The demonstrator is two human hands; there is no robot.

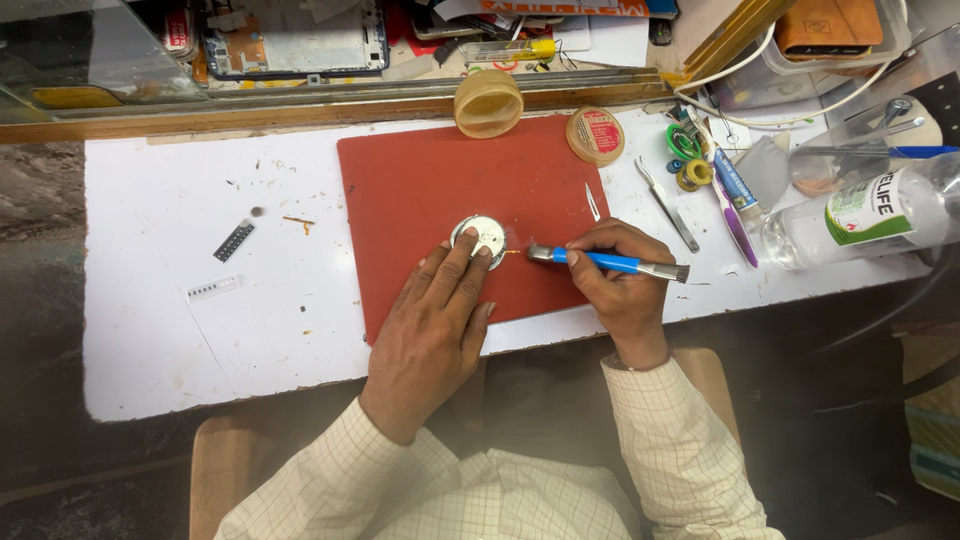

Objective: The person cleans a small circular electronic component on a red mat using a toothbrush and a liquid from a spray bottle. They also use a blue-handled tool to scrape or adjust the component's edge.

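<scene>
Left hand (pixel 432 322) pins the round metal watch case (pixel 480 237) flat on the red mat (pixel 440 180), fingers pressing its edge to steady it; right hand (pixel 615 275), fingers wrapped around a blue-handled knife (pixel 608 262), levels the blade at its rim.

bench: white worktop (pixel 160 330), chipped | wood ledge (pixel 250 110) at back | floor (pixel 40 470) dark | light even

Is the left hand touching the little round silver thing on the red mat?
Touching. The head view shows the left hand with fingertips pressed onto the round silver piece.
</scene>
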